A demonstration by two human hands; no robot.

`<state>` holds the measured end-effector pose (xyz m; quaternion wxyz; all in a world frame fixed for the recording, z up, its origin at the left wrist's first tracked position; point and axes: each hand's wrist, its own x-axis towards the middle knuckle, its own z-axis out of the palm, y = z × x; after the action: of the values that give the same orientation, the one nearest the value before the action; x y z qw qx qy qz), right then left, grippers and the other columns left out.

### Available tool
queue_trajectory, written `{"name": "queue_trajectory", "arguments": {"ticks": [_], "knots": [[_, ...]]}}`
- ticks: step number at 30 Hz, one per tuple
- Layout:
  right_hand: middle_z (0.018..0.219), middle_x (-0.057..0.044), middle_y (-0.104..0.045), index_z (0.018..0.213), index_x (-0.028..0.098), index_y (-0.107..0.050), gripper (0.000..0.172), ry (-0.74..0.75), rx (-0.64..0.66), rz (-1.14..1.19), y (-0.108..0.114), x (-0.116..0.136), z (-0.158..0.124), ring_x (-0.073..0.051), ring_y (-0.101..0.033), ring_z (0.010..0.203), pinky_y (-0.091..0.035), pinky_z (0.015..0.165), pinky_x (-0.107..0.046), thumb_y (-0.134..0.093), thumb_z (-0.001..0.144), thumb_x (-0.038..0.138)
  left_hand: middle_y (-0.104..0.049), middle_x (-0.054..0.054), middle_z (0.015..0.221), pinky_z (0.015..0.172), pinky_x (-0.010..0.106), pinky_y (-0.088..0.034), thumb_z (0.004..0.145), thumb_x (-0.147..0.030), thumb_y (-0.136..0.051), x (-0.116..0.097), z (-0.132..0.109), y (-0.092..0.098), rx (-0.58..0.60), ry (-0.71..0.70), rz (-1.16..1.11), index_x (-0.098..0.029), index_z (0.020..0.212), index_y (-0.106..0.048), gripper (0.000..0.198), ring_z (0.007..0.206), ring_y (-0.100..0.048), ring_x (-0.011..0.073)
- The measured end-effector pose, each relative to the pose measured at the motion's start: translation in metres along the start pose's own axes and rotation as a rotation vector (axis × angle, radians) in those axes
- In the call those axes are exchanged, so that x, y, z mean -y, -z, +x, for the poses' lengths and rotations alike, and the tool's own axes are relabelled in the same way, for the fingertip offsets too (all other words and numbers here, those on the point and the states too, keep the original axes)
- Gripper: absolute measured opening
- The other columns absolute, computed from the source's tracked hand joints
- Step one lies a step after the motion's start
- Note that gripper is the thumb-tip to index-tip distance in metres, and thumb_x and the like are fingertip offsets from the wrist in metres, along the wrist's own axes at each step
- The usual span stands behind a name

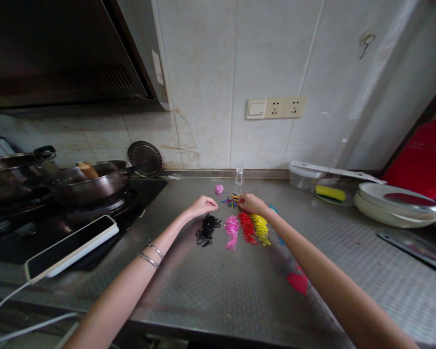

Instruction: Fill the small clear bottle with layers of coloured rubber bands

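Rubber bands point(231, 199), mixed heap on the steel kitchen counter point(218, 291): I see right hand point(252, 204) pinching some, left hand point(203, 206) clenched just left of them, stove point(148, 191) farther left.

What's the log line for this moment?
left hand: near black bands | right hand: at mixed bands | beside: pink bands, red bands, yellow bands

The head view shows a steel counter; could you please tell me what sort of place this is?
Most likely a home kitchen: a wok sits on a hob under an extractor hood, and plates are stacked beside a sponge on the steel counter.
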<state>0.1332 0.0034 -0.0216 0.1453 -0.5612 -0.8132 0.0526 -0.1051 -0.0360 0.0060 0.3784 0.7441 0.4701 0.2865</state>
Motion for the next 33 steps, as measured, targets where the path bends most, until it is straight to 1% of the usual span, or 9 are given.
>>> {"name": "queue_trajectory", "arguments": {"ticks": [7,10,13,16,19,21,23,28,33], "knots": [[0.083,-0.005,-0.063,0.076,0.018,-0.063,0.015,0.029,-0.044,0.013,0.014,0.003,-0.009,-0.013,-0.056,0.073,-0.037,0.063,-0.019,-0.049,0.074,0.024,-0.053,0.0,0.05,0.046,0.02,-0.027,0.062,-0.03,-0.061,0.004,0.001,0.0,-0.012,0.021,-0.007,-0.007,0.076,-0.066,0.027,0.046,-0.038,0.0068],[0.081,-0.005,-0.063,0.075,0.016,-0.063,0.014,0.061,-0.064,0.042,0.021,0.009,-0.016,-0.012,-0.055,0.071,-0.037,0.063,-0.019,-0.049,0.073,0.02,-0.053,0.0,0.05,0.046,0.02,-0.027,0.062,-0.029,-0.061,0.006,0.003,0.0,-0.021,0.022,-0.005,-0.007,0.076,-0.066,0.027,0.045,-0.039,0.0068],[0.078,-0.004,-0.063,0.074,0.016,-0.063,0.014,0.162,-0.053,0.1,0.026,0.022,-0.027,-0.012,-0.054,0.069,-0.037,0.062,-0.019,-0.05,0.07,0.016,-0.055,0.0,0.051,0.046,0.02,-0.027,0.063,-0.027,-0.061,0.007,0.004,0.001,-0.041,0.02,-0.006,-0.007,0.077,-0.066,0.025,0.045,-0.04,0.007],[0.072,-0.003,-0.063,0.071,0.015,-0.064,0.015,0.295,0.016,0.177,0.029,0.037,-0.039,-0.011,-0.053,0.067,-0.037,0.062,-0.019,-0.049,0.067,0.011,-0.056,0.002,0.053,0.046,0.019,-0.029,0.064,-0.024,-0.059,0.006,0.004,0.001,-0.074,0.002,0.003,-0.006,0.076,-0.065,0.022,0.046,-0.042,0.0071],[0.072,-0.003,-0.063,0.074,0.015,-0.065,0.018,0.354,0.068,0.231,0.03,0.044,-0.049,-0.011,-0.053,0.065,-0.037,0.061,-0.019,-0.05,0.066,0.01,-0.059,0.003,0.056,0.047,0.02,-0.031,0.065,-0.022,-0.058,0.005,0.006,-0.002,-0.1,-0.016,0.036,-0.006,0.076,-0.066,0.021,0.047,-0.044,0.0077],[0.073,-0.003,-0.064,0.077,0.015,-0.066,0.019,0.362,0.047,0.239,0.033,0.044,-0.053,-0.011,-0.053,0.065,-0.037,0.06,-0.019,-0.051,0.066,0.012,-0.06,0.004,0.058,0.048,0.02,-0.032,0.066,-0.023,-0.057,0.005,0.009,-0.005,-0.105,-0.019,0.061,-0.006,0.076,-0.066,0.022,0.048,-0.046,0.0086],[0.073,-0.003,-0.064,0.078,0.016,-0.066,0.019,0.35,-0.014,0.247,0.038,0.04,-0.056,-0.011,-0.053,0.064,-0.037,0.059,-0.02,-0.051,0.067,0.014,-0.062,0.005,0.06,0.05,0.021,-0.034,0.065,-0.023,-0.057,0.004,0.015,-0.01,-0.104,-0.04,0.099,-0.006,0.077,-0.067,0.023,0.051,-0.048,0.0097],[0.072,-0.003,-0.064,0.078,0.015,-0.066,0.019,0.237,-0.175,0.288,0.054,0.022,-0.06,-0.011,-0.052,0.062,-0.038,0.058,-0.02,-0.049,0.071,0.018,-0.065,0.006,0.064,0.054,0.022,-0.035,0.066,-0.019,-0.056,-0.004,0.036,-0.025,-0.072,-0.132,0.291,-0.007,0.078,-0.069,0.022,0.054,-0.05,0.0109],[0.076,-0.003,-0.065,0.08,0.017,-0.067,0.021,0.189,-0.198,0.283,0.055,0.009,-0.064,-0.011,-0.055,0.065,-0.039,0.061,-0.021,-0.048,0.071,0.018,-0.067,0.01,0.07,0.056,0.023,-0.034,0.066,-0.018,-0.057,-0.011,0.054,-0.045,-0.078,-0.137,0.452,-0.008,0.075,-0.07,0.019,0.058,-0.053,0.013]]}}
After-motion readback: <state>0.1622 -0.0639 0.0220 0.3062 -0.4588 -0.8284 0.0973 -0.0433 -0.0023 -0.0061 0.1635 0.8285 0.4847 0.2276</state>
